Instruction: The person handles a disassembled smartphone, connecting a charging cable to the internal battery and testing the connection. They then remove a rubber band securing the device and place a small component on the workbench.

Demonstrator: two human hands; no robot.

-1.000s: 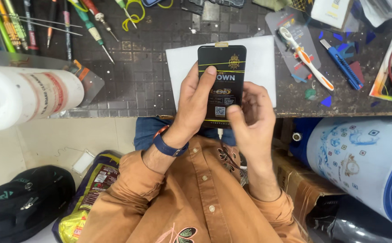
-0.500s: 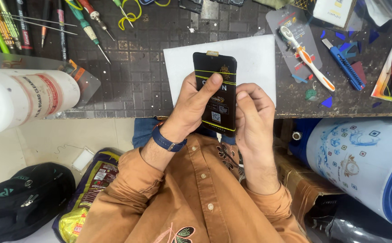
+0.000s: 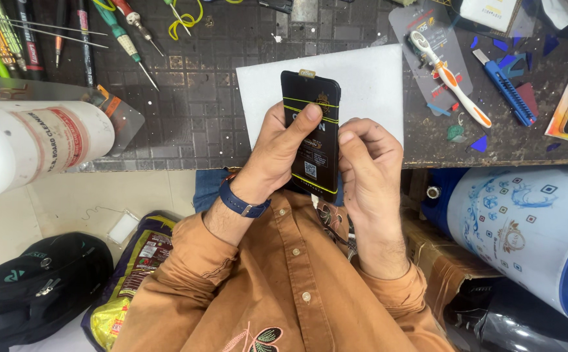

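Head view | left hand [image 3: 277, 153] and right hand [image 3: 368, 163] both closed around black packet [image 3: 313, 133] | over white sheet [image 3: 368, 85]

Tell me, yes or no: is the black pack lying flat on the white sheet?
No, both the left hand and right hand hold the black pack up above the white sheet.

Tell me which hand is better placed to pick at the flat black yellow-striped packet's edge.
Probably the right hand: its thumb tip rests at the right edge of the flat black yellow-striped packet, while the left hand clamps it, thumb across the front.
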